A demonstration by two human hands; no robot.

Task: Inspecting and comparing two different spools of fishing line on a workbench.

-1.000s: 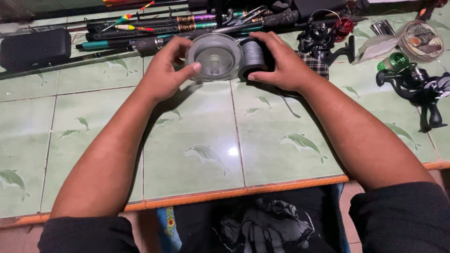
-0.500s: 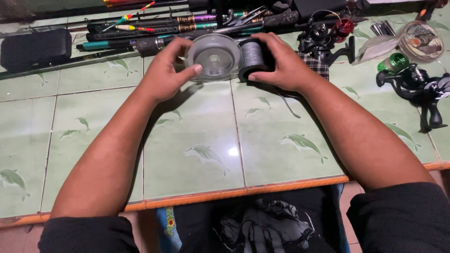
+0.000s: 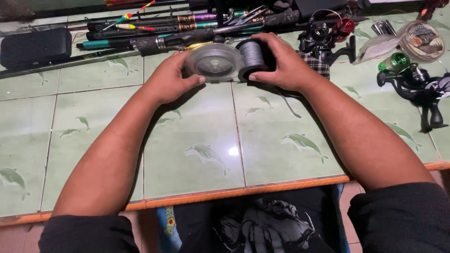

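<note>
My left hand [image 3: 168, 78] grips the left rim of a clear round plastic line spool [image 3: 213, 63] held upright over the tiled surface. My right hand [image 3: 286, 65] wraps around a black spool wound with grey line [image 3: 252, 55], pressed against the clear spool's right side. A thin strand of line [image 3: 288, 105] trails down onto the tiles below my right wrist. Both forearms reach forward from the near edge.
Several fishing rods [image 3: 187, 29] lie along the far side, with a black case [image 3: 35, 47] at far left. A black reel [image 3: 328, 40] sits behind my right hand. A green-spooled reel [image 3: 412, 79] and a round line pack [image 3: 420, 41] lie at right. The tiled ledge [image 3: 234, 192] ends near me.
</note>
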